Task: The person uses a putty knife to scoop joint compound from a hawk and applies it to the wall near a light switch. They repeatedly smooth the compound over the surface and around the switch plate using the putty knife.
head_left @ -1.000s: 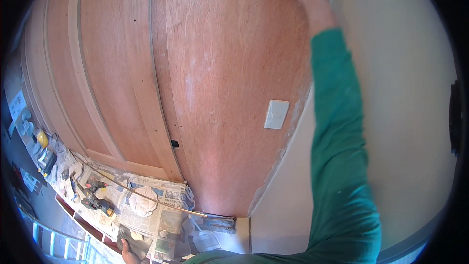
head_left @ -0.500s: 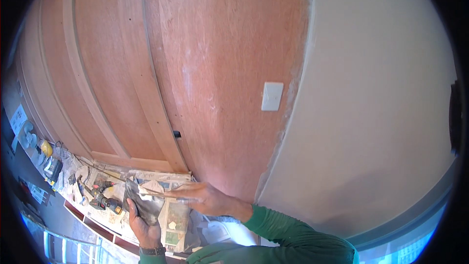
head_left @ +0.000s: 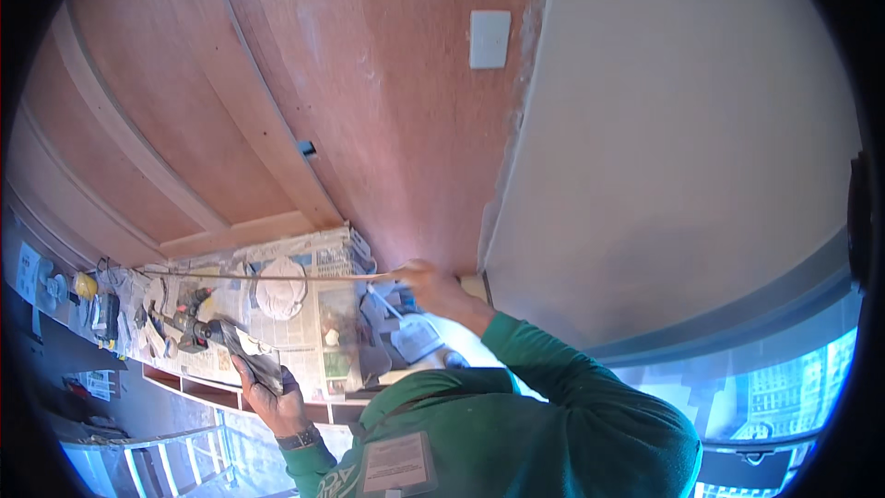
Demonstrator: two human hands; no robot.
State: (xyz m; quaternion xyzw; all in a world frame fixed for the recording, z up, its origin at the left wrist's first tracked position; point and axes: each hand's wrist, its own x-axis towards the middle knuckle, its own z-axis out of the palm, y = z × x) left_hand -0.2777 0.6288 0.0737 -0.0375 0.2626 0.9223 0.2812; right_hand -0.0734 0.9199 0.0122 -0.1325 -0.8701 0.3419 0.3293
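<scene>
My left hand point(head_left: 277, 408) grips a dark flat metal plate point(head_left: 265, 367) with a smear of white paste point(head_left: 251, 342) on it. The thumb lies along one edge of this plate. To the right and farther off, my right hand point(head_left: 419, 281) closes on the end of a long thin wooden strip point(head_left: 318, 278). This strip stretches leftward above the newspaper-covered worktop point(head_left: 300, 346). Below it, a round whitish lump point(head_left: 281, 288) rests on the newspaper. Just left of the plate lies a dark power drill point(head_left: 192, 327).
Wood panelling point(head_left: 406, 129) with a white switch plate point(head_left: 489, 39) rises in front, beside a pale wall point(head_left: 664, 148). A dustpan point(head_left: 415, 337) sits right of the worktop. Farther left are a yellow round object point(head_left: 85, 286), a dark case point(head_left: 106, 315) and a metal ladder point(head_left: 180, 463).
My view has tipped down, showing more of the worktop and my torso. My right hand has moved away from the plate, and the strip now runs nearly level across the view.
</scene>
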